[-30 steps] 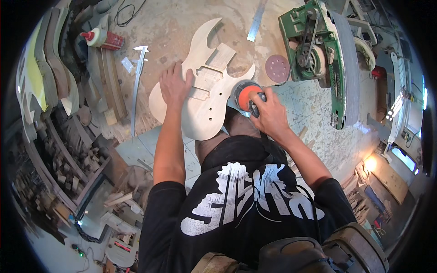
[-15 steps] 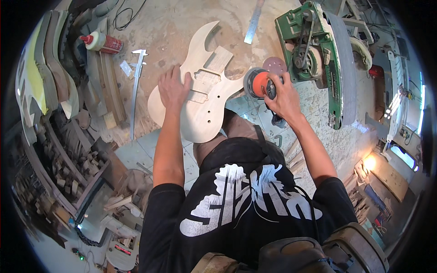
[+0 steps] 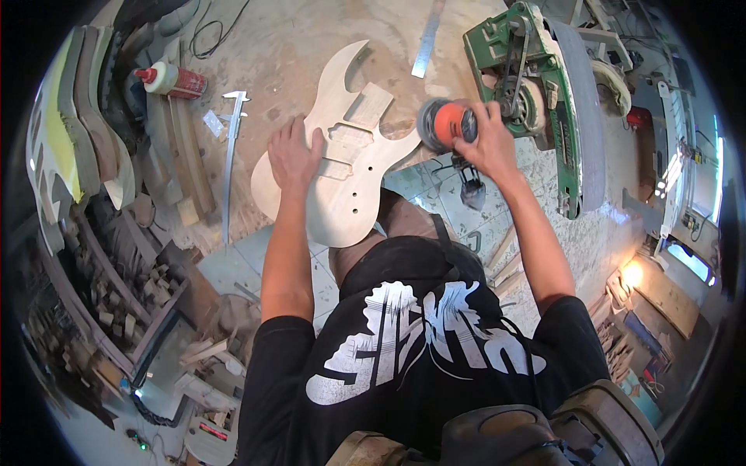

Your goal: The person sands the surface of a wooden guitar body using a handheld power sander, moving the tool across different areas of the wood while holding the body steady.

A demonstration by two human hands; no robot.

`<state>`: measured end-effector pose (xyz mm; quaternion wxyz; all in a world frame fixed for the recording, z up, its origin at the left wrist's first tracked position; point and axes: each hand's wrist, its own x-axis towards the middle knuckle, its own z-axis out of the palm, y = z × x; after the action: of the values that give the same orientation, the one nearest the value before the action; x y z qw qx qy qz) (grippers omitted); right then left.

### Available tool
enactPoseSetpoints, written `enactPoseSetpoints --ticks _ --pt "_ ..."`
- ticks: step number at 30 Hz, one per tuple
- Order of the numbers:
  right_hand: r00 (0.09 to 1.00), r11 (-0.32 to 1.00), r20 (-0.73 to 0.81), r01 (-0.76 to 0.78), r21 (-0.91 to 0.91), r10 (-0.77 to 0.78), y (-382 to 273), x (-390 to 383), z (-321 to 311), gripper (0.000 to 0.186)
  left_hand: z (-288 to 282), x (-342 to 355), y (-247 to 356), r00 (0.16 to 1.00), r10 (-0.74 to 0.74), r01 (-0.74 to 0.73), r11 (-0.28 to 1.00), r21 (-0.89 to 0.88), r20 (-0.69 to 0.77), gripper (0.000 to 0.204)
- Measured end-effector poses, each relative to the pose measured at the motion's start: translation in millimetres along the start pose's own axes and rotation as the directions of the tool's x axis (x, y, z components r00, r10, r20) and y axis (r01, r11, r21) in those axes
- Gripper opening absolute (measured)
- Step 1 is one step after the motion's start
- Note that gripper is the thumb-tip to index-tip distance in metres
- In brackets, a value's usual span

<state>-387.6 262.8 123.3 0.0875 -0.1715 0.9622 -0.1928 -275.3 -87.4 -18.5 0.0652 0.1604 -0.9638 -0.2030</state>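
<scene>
A pale, unfinished wooden electric guitar body (image 3: 346, 206) lies at the table's near edge, with two horns, routed cavities and small drilled holes. My left hand (image 3: 294, 155) rests flat on its left side, fingers stretched out. To the right, my right hand (image 3: 491, 144) grips an orange and black orbital sander (image 3: 451, 123). The sander is tilted, its round grey pad beside the tip of the body's right horn; whether they touch I cannot tell. Its dark rear part hangs below my hand, over the floor.
A vernier caliper (image 3: 231, 167) and a red-and-white bottle (image 3: 172, 81) lie left on the wooden table (image 3: 299, 46). A steel ruler (image 3: 426, 43) lies at the back. At right stands a green belt machine (image 3: 571, 116). Shaped wooden pieces (image 3: 92, 101) hang at far left.
The sander has risen slightly away from me and turned in my right hand. The purple sanding disc behind it is now hidden. My left hand stays on the guitar body.
</scene>
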Motion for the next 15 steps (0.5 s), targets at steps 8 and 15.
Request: enactPoseSetpoints --ticks 8,15 --pt "0.996 0.996 -0.006 -0.089 -0.013 0.089 -2 -16 -10 0.064 0 -1 0 0.999 -0.022 0.021 0.999 0.045 0.034 0.058" --pt "0.997 0.999 -0.074 0.020 -0.028 -0.022 7 -33 12 0.065 -1 -1 -1 0.999 -0.010 0.008 0.999 0.047 0.032 0.058"
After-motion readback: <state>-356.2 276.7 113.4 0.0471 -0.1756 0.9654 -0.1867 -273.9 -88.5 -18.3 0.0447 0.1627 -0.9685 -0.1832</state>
